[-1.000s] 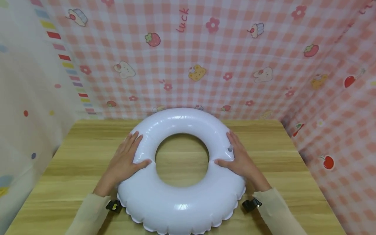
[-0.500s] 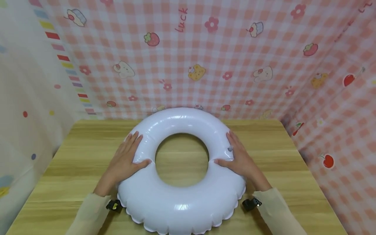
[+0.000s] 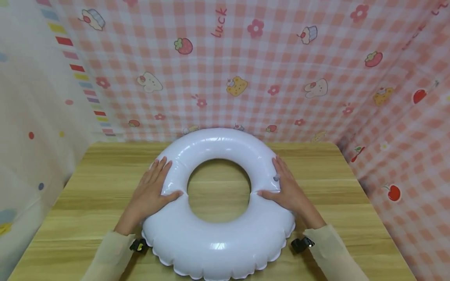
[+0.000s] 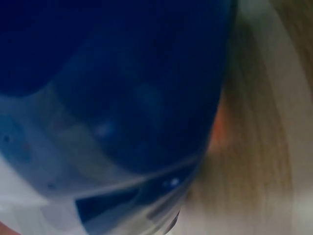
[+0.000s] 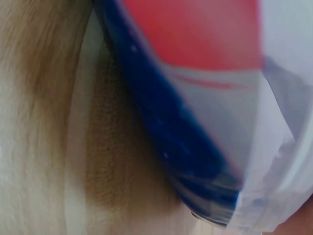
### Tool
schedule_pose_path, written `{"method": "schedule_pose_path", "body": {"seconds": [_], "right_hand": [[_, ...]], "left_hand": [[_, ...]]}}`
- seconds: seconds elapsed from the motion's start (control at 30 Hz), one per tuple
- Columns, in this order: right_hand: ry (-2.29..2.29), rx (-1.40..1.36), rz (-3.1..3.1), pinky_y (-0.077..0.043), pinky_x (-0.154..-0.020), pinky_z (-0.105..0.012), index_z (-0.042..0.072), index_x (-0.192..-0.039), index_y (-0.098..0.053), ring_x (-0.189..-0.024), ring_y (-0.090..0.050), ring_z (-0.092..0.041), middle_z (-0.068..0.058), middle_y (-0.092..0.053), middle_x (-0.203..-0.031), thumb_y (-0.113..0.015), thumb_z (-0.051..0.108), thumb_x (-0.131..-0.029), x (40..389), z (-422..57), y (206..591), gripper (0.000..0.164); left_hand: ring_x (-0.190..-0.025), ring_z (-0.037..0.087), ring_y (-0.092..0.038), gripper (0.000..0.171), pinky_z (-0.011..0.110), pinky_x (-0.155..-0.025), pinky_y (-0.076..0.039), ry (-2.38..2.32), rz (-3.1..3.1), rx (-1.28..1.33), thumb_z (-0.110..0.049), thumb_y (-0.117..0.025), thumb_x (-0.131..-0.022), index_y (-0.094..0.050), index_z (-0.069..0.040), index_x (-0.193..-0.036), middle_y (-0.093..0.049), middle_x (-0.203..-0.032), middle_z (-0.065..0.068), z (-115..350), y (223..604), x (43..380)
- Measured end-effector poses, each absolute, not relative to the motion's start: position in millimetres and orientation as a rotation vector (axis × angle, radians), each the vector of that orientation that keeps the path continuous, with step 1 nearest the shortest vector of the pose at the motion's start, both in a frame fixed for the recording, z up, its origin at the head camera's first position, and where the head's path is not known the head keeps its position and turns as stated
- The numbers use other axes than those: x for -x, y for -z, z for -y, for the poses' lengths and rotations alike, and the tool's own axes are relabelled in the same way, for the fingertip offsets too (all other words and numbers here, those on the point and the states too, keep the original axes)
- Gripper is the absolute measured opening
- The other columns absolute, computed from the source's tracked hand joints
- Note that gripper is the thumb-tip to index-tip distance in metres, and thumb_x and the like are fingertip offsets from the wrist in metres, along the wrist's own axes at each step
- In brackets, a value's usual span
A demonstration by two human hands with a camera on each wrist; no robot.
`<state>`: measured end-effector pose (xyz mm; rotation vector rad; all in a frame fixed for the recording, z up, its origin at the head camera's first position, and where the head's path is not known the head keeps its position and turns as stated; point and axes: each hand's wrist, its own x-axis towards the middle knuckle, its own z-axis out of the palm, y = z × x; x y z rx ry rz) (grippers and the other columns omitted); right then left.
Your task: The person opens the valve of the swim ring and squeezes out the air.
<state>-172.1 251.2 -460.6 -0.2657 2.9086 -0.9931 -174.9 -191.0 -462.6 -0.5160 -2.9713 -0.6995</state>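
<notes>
A white inflated swim ring [image 3: 218, 249] lies flat on the wooden table, its wavy seam edge toward me. On its left side rests my left hand [image 3: 150, 194], fingers extended along the outer curve and thumb lying across the top toward the hole. My right hand [image 3: 289, 192] rests the same way on the opposite side, beside a small clear valve [image 3: 276, 178]. Close up, the left wrist view has the ring's dark blue lower side [image 4: 151, 107]. Red, blue and white printing [image 5: 166, 117] shows on it in the right wrist view. Neither wrist view shows the fingers clearly.
Wood-grain tabletop [image 3: 351, 218] surrounds the ring. A pink checked cloth [image 3: 211, 70] hangs behind the table and along its right side. Pale dotted cloth [image 3: 42, 117] hangs at the left. A small black device [image 3: 301, 245] sits at each wrist.
</notes>
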Motion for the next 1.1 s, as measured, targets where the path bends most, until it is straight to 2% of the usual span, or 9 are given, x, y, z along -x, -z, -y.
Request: {"method": "schedule_pose_path", "body": {"seconds": [0.37, 1.1], "right_hand": [[0.976, 0.269, -2.91, -0.015, -0.125, -0.067, 0.018, -0.167, -0.002, -0.161, -0.001, -0.038, -0.008, 0.003, -0.175, -0.085, 0.054, -0.079, 170.3, -252.1, 461.9, 0.125], [1.002, 0.278, -2.92, -0.013, -0.126, -0.066, 0.02, -0.167, -0.002, -0.162, 0.002, -0.034, -0.005, 0.003, -0.175, -0.085, 0.052, -0.08, 169.3, -248.8, 463.3, 0.125]], "left_hand": [[-0.162, 0.033, 0.002, 0.103, 0.06, -0.128, -0.007, 0.686, 3.001, 0.505, -0.058, -0.066, -0.092, -0.011, -0.014, -0.166, -0.002, -0.175, 0.007, 188.6, 462.1, 174.7], [-0.162, 0.033, 0.001, 0.101, 0.063, -0.127, -0.008, 0.705, 2.962, 0.513, -0.056, -0.067, -0.093, -0.012, -0.013, -0.166, -0.005, -0.175, 0.009, 189.3, 465.5, 170.8]]}}
